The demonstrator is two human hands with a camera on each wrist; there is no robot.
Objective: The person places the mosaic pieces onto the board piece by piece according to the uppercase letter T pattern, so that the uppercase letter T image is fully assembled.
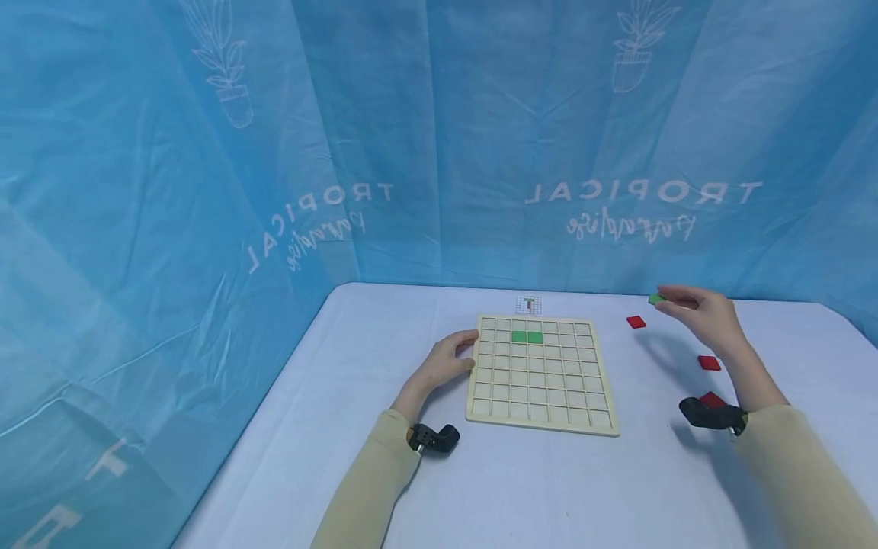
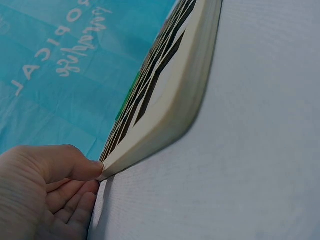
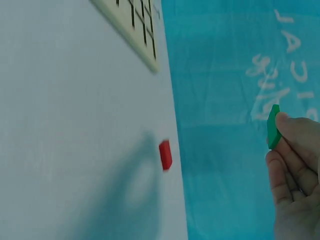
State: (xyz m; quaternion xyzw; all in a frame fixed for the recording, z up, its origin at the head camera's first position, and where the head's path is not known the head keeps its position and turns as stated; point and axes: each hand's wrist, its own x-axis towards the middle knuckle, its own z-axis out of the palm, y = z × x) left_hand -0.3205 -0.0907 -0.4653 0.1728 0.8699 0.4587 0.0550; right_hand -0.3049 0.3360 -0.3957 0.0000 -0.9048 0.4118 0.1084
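A cream grid board (image 1: 542, 424) lies on the table with two green tiles (image 1: 527, 337) side by side in its second row from the back. My left hand (image 1: 446, 358) rests against the board's left edge, thumb and fingers spread apart along it. The left wrist view shows the thumb (image 2: 82, 167) right at the board's rim. At the back right, my right hand (image 1: 706, 316) pinches a green square tile (image 3: 273, 127) between thumb and fingers, raised above the table. A red tile (image 1: 636, 322) lies just left of that hand.
Two more red tiles, one near the right forearm (image 1: 709, 363) and one partly behind the wrist camera (image 1: 713, 399), lie on the white table (image 1: 535, 488). Behind the board is a small printed grid card (image 1: 529, 305) with a coloured T shape. Blue curtains (image 1: 480, 152) hang behind and at left.
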